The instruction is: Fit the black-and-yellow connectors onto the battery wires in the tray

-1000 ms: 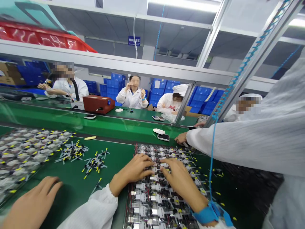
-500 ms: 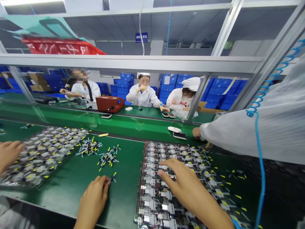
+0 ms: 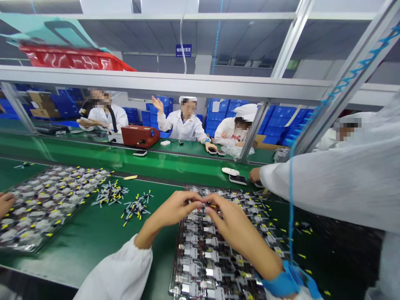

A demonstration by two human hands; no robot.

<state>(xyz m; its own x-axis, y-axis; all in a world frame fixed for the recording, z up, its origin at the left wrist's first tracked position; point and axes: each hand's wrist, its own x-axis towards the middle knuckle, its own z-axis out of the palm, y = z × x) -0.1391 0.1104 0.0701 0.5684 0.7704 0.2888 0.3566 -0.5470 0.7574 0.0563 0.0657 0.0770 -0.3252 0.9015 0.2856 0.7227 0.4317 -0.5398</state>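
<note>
My left hand (image 3: 176, 207) and my right hand (image 3: 229, 218) meet fingertip to fingertip above the far left part of a clear tray (image 3: 173, 266). Both have their fingers pinched, and what lies between them is hidden. The tray beneath holds rows of small silver-and-white parts (image 3: 213, 273) with thin red wires and, toward the right, grey-and-yellow ends. Left of my left hand, a small pile of black pieces with grey and yellow-tipped leads (image 3: 136, 208) lies on the green table (image 3: 103, 246). A second, similar pile (image 3: 110, 193) sits just beyond it.
Another filled tray (image 3: 40, 208) is at left, with another person's hand (image 3: 5, 203) at its edge. A co-worker's white sleeve (image 3: 312, 183) reaches in from the right, beside a hanging blue coiled cord (image 3: 291, 200). White devices (image 3: 238, 179) lie near the green ledge; co-workers sit opposite.
My left hand has moved from the table, where it pinched a small yellow-tipped piece, up and right to my right hand. That piece no longer shows there. A co-worker opposite has raised a hand.
</note>
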